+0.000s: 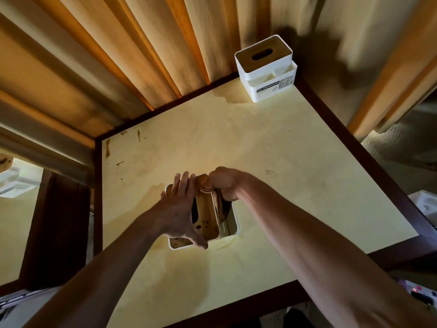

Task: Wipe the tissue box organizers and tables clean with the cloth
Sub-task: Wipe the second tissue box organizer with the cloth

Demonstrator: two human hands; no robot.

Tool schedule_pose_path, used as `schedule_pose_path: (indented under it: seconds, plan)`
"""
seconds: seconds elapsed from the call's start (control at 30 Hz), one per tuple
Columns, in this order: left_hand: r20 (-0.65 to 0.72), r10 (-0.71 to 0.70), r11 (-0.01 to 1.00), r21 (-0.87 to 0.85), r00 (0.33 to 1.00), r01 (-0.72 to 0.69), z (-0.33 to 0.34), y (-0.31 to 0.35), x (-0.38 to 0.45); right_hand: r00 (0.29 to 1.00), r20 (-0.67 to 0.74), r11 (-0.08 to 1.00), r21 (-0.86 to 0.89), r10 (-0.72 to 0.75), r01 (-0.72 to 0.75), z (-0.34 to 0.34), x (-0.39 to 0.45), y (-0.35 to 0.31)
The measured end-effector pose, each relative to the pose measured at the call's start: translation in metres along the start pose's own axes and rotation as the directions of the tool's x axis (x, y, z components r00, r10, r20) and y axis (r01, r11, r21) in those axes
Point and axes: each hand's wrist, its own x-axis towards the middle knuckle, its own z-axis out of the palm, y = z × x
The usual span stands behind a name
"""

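Left hand (179, 209) braces near organizer (233, 223), fingers straight; right hand (224, 183) grip bunches cloth (218, 202) at its far-right compartment.

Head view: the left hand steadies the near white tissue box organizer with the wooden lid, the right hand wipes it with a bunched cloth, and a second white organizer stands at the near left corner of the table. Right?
Not quite. In the head view the second white organizer stands at the table's far right corner, by the curtain. The rest holds.
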Motion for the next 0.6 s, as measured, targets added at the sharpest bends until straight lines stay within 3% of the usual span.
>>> schedule_pose_path:
  seconds: [0.13, 0.23, 0.33, 0.47, 0.6]
  plan:
    - [-0.011, -0.007, 1.0, -0.005, 1.0, 0.007, 0.001, -0.001, 0.001, 0.967, -0.129, 0.962, -0.192, -0.219, 0.192, 0.018, -0.011, 0.015]
    - [-0.003, -0.007, 1.0, -0.007, 1.0, 0.007, 0.001, -0.001, 0.002, 0.858, -0.261, 0.878, -0.32, -0.442, 0.355, 0.031, -0.028, 0.036]
    - [-0.004, -0.009, 1.0, 0.006, 1.0, 0.009, 0.001, -0.002, 0.002, 0.846, -0.284, 0.874, -0.332, -0.451, 0.355, 0.032, -0.03, 0.057]
    - [0.005, -0.004, 1.0, 0.008, 1.0, 0.004, 0.001, -0.003, 0.003, 0.882, -0.295, 0.924, -0.01, -0.368, 0.382, 0.016, -0.052, 0.07]
    - [0.013, -0.006, 1.0, 0.019, 1.0, 0.005, 0.0, -0.002, 0.002, 0.85, -0.352, 0.892, 0.081, -0.391, 0.444, -0.001, -0.084, 0.084]
